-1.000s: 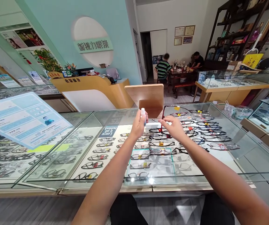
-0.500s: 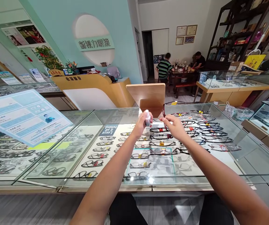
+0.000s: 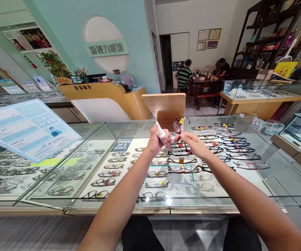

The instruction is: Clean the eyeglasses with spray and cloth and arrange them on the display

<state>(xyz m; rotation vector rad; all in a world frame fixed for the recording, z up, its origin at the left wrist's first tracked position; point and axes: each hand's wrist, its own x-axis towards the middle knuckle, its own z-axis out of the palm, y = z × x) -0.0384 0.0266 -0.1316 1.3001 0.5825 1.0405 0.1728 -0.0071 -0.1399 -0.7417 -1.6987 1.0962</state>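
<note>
Cannot see the whole bottle (image 3: 161,134) in the left hand (image 3: 155,142), nor read the small print on the blue card (image 3: 30,130) left of that hand, cut off by the picture's edge.

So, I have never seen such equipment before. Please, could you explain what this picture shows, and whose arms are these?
There is no machine: these are a person's bare hands, seen from a camera worn on that person's head. The left hand holds a small white bottle; the right hand holds eyeglasses with a yellow label. Below is a glass display case, with rows of eyeglass frames showing through it. A wooden panel stands at its far side.
</note>
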